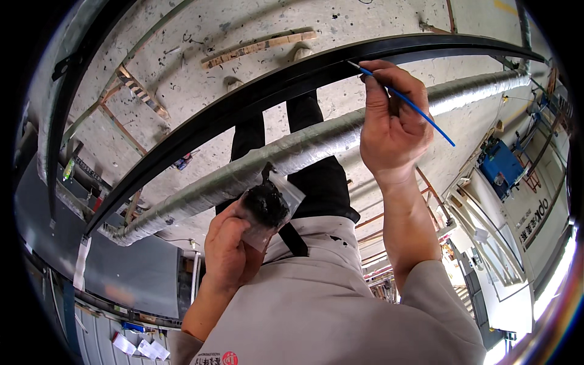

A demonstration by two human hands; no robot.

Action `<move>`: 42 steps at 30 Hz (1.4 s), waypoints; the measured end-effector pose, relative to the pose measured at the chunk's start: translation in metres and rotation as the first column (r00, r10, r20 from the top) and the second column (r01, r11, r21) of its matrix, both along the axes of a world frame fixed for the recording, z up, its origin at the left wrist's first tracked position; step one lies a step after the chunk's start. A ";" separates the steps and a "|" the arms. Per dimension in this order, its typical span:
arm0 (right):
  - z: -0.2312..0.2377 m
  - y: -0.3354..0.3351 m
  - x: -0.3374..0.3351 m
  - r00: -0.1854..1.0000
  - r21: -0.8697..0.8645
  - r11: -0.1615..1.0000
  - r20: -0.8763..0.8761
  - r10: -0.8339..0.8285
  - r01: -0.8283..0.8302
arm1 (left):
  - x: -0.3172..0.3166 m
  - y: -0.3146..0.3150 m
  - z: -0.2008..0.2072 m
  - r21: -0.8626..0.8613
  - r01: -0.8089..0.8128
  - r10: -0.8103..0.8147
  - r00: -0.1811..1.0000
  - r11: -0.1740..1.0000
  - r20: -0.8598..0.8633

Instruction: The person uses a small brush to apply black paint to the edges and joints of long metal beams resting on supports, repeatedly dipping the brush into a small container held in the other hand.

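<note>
My right hand [395,125] pinches a thin blue-handled paintbrush [426,117] between thumb and fingers. Its fine tip is at the face of a long black metal bar [316,68]; whether it touches cannot be made out. Lower down, in front of my body, my left hand [228,246] grips a small clear plastic bag [292,196]. Wet-looking black paint [266,205] coats the middle of the bag, with a dark lump sticking up at its top. The bar curves across the view, beyond a silvery wrapped tube [331,135].
The wrapped tube runs between me and the bar. Another dark bar [70,91] stands at far left, near a grey panel [137,271]. Wooden strips [261,47] lie on the speckled floor [365,24]. At right are a blue box [500,167] and white frames [486,231].
</note>
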State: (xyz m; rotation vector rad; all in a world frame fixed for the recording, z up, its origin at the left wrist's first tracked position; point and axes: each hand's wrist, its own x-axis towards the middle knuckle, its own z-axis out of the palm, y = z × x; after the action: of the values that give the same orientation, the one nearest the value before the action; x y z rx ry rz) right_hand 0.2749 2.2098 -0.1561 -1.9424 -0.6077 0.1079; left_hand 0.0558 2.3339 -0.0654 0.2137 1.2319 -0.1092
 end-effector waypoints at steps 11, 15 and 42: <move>0.001 0.001 -0.002 1.000 0.019 1.000 -0.013 -0.019 0.019 | 0.003 0.001 0.001 0.003 0.031 -0.031 0.999 1.000 0.009; 0.010 0.003 -0.004 0.999 -0.071 0.997 -0.044 0.024 -0.027 | 0.001 0.001 0.001 0.002 0.028 -0.028 1.000 1.000 0.005; 0.071 0.003 -0.085 0.866 0.086 0.890 -0.203 0.457 -0.449 | 0.005 0.022 -0.006 -0.062 -0.115 0.122 0.985 0.991 0.126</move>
State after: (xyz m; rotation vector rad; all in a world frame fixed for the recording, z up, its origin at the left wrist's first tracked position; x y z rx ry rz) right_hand 0.1899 2.2130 -0.0851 -1.6894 -0.9011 0.5969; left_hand 0.0611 2.3559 -0.0716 0.0984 1.1079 -0.0252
